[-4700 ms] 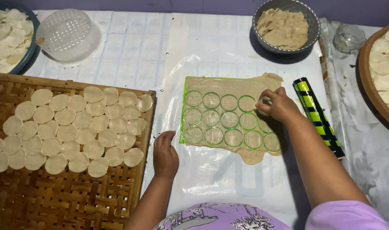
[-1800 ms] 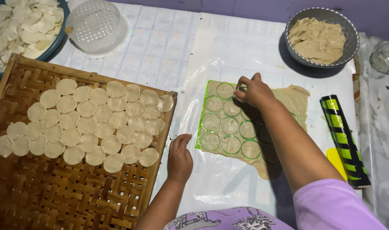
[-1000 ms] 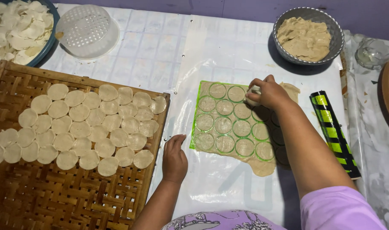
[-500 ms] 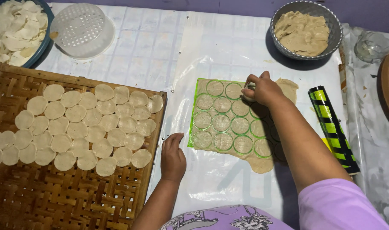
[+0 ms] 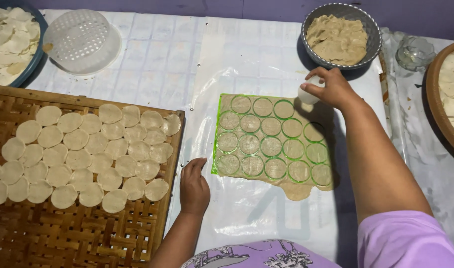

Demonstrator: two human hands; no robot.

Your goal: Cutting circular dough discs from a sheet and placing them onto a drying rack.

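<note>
A rolled sheet of beige dough lies on a green mat, marked all over with pressed circles. My right hand is at the sheet's far right corner, just below the metal bowl, and holds a small white round cutter slightly off the dough. My left hand rests palm down on the clear plastic sheet, between the woven tray and the dough, holding nothing.
A woven bamboo tray at left carries rows of cut dough rounds. The metal bowl of dough scraps stands at the back right. A white perforated basket and a blue bowl of white pieces sit back left. A wooden tray lies at right.
My right hand has left the top row of circles and moved to the sheet's far right corner with the white cutter. My left hand has stayed put.
</note>
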